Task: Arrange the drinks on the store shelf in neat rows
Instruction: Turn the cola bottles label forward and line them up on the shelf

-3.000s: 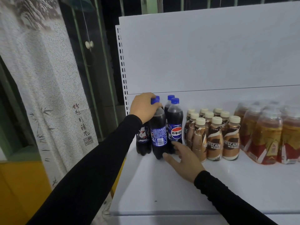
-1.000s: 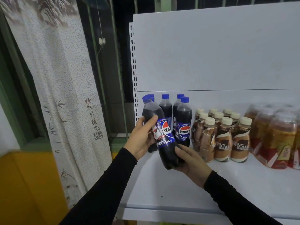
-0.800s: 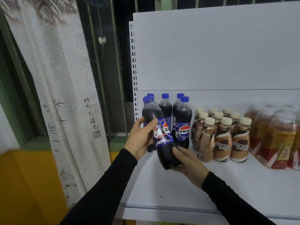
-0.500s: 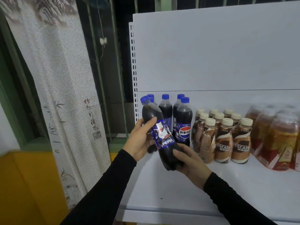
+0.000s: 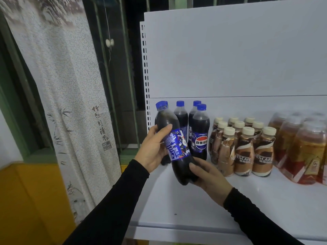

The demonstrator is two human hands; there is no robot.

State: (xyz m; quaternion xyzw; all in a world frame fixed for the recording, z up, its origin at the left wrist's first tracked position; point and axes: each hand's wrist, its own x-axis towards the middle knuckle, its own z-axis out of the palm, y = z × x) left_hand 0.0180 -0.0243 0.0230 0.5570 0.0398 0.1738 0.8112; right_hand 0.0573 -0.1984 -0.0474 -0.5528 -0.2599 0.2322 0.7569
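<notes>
Blue caps: we count five cola bottles, four standing at the shelf (image 5: 203,206)'s left end.
Held bottle (image 5: 174,145): dark cola, blue label, tilted, lifted above the shelf front.
Left hand (image 5: 153,150): fingers curled round its label.
Right hand (image 5: 208,177): fingers wrapped round its base.
Coffee bottles (image 5: 245,151): we count nine, cream-capped, just right of the colas.
</notes>
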